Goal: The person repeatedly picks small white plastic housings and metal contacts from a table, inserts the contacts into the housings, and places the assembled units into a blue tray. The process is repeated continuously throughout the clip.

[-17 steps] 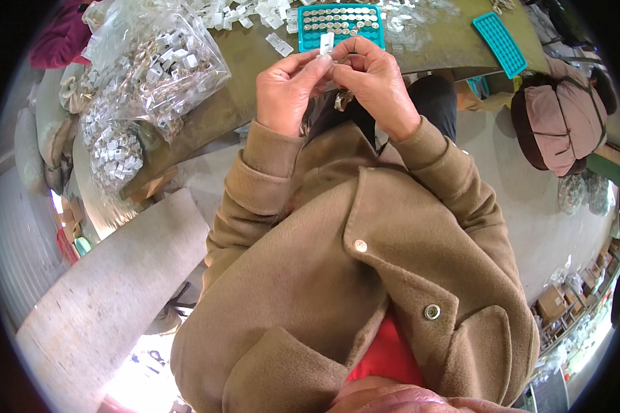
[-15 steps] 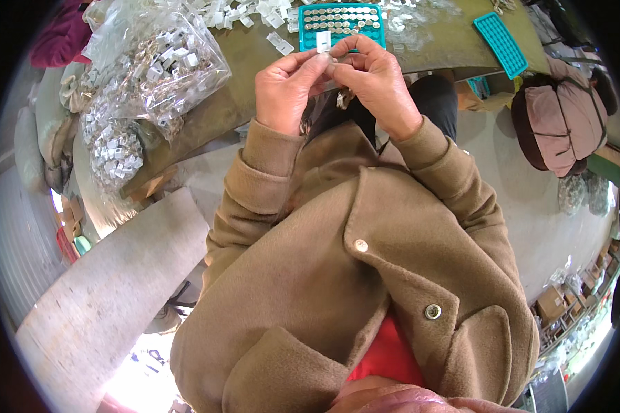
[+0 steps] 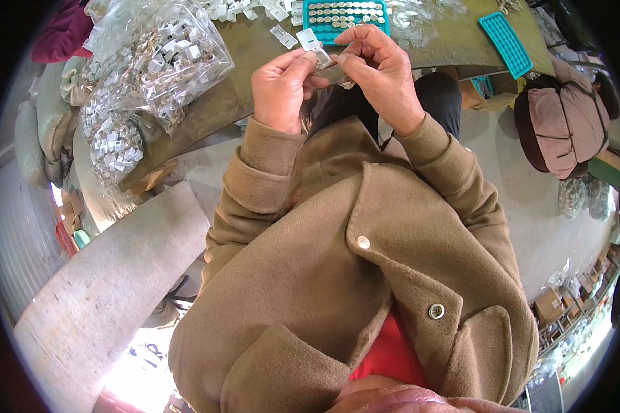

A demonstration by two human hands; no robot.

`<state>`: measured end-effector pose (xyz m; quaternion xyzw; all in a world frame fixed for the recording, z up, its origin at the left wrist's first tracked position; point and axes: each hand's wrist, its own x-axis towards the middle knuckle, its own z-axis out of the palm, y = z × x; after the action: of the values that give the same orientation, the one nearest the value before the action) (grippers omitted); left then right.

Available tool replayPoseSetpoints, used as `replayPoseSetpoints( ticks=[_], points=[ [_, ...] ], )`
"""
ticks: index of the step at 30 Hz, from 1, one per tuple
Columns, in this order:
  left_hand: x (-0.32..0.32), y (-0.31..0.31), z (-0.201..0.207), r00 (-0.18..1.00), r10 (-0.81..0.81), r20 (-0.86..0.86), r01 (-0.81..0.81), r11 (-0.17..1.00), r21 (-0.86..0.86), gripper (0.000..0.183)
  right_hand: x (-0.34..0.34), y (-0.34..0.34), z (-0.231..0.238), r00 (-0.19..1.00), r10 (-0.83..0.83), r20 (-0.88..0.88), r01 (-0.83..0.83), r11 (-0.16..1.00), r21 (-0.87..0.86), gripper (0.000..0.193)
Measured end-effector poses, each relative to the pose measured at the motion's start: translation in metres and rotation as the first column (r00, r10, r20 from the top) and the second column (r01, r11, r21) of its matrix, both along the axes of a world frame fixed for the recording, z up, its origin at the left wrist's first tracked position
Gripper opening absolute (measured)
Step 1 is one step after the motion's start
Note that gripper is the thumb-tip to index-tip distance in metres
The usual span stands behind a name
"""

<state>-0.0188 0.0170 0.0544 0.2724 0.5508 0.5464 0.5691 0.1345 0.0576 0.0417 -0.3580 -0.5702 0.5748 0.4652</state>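
A small white plastic jewellery card (image 3: 309, 41), folded open into two flaps, is pinched between the thumb and fingers of my left hand (image 3: 280, 91). My right hand (image 3: 387, 77) is beside it with thumb and forefinger drawn together at the card's edge; whatever lies between them is too small to make out. Below the right fingers dangles a small shiny metallic piece (image 3: 347, 83), partly hidden by the hand. Just beyond the hands is a teal tray (image 3: 326, 34) with rows of silvery oval pieces.
Loose white cards (image 3: 283, 36) lie left of the tray, clear plastic pieces (image 3: 420, 27) right of it. A large clear bag (image 3: 210, 62) of carded pieces fills the table's left. Another teal tray (image 3: 504, 45) sits at the right edge, near a tied pink bundle (image 3: 565, 124).
The white card has tilted and shifted slightly left, now showing two flaps. My hands have drawn a little apart, and the right forefinger has lifted away from the card's top.
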Motion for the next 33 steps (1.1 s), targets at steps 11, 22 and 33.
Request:
replayPoseSetpoints(
  ticks=[11,22,33],
  points=[
    [0.000,0.000,-0.001,0.884,0.086,0.460,-0.046,0.994,-0.097,0.024,-0.004,-0.004,-0.007,0.997,-0.029,-0.069,0.031,0.999,0.036,0.011],
    [-0.013,-0.002,-0.011,0.518,0.081,0.851,0.074,0.987,-0.139,0.024,-0.005,-0.003,-0.013,0.954,-0.046,-0.295,-0.029,0.970,-0.243,0.012],
    [-0.015,0.007,-0.021,0.889,0.018,0.457,0.039,0.993,-0.116,0.031,0.028,0.016,-0.007,0.910,-0.248,0.333,0.157,0.948,0.277,0.008]
  ],
)
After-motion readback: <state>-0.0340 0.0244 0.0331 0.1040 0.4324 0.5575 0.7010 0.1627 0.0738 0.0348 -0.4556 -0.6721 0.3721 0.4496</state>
